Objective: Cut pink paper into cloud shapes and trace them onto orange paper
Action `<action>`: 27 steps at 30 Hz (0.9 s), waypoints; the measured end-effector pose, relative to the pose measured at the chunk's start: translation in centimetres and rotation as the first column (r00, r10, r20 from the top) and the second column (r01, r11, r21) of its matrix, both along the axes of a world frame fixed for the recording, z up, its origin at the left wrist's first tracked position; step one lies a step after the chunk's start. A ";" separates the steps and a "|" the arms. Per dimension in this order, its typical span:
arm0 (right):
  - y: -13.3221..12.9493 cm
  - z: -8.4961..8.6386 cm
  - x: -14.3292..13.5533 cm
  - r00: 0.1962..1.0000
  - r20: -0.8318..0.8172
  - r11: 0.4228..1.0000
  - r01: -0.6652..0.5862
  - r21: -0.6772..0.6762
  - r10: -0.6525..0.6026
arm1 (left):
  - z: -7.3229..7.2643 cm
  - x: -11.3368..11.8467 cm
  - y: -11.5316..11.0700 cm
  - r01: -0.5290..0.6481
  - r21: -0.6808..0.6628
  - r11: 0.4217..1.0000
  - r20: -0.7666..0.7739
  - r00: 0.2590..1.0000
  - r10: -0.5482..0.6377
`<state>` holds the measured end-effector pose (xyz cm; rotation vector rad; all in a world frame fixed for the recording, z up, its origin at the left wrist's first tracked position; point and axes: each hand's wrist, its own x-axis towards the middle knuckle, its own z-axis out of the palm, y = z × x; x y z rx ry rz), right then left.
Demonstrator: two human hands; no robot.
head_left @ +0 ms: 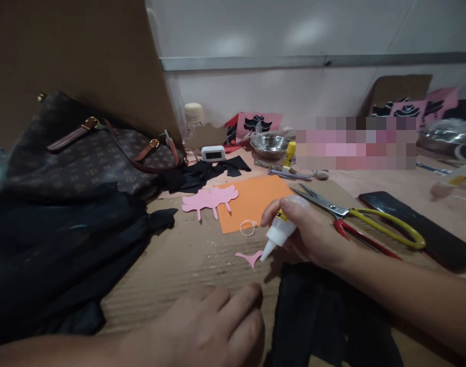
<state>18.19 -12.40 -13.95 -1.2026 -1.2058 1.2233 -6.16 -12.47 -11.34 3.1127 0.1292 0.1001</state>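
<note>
My right hand [302, 229] is wrapped round a white glue bottle [281, 229], tilted nozzle down. The nozzle tip meets the right end of a small pink cut-out [251, 258] lying on the cardboard [179, 265]. Nearer the camera, my left hand [221, 321] rests low over the cardboard with its fingers curled; the fingertips are hidden, so what they hold, if anything, cannot be made out. Beyond the small piece lie a thin white ring [247, 228], an orange sheet [252, 199] and a larger pink cut-out [210, 199] overlapping the sheet.
Scissors [343, 211] and a black phone [420, 229] lie at the right. Black cloth [65, 265] and a brown handbag [95, 148] fill the left. More black cloth [325, 316] is at the front. Behind stand a metal bowl [271, 146] and a white digital device [213, 153].
</note>
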 end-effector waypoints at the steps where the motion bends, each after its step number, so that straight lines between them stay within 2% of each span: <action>1: 0.0 -0.1 0.0 1.000 0.018 1.000 0.005 -0.012 -0.005 | 0.0 0.5 0.0 -0.026 0.023 0.999 0.020 0.999 0.026; 6: 0.1 -0.7 0.0 0.993 0.080 0.996 0.084 0.016 -0.085 | -2.9 0.5 -0.3 -0.116 0.009 0.993 0.036 0.993 0.116; 8: 0.1 -0.8 0.0 0.986 0.115 0.993 0.119 0.021 -0.121 | -3.3 0.5 -0.4 -0.132 -0.008 0.991 0.046 0.990 0.132; 12: 0.0 -0.8 -0.2 0.979 0.158 0.992 0.127 0.004 -0.126 | -2.9 0.7 -0.5 -0.163 0.015 0.986 0.049 0.986 0.163; 16: -0.3 -0.7 -0.5 0.976 0.200 0.996 0.085 0.023 -0.088 | -2.4 0.8 -0.4 -0.131 0.041 0.991 0.008 0.991 0.131; 22: -0.4 -0.3 -0.9 0.944 0.320 0.993 0.046 0.111 -0.080 | -2.2 1.0 -0.3 -0.169 -0.086 0.982 0.052 0.983 0.174; 27: -0.4 -0.4 -1.1 0.938 0.338 0.995 0.057 0.084 -0.082 | -2.5 1.0 -0.3 -0.148 -0.111 0.983 -0.009 0.989 0.148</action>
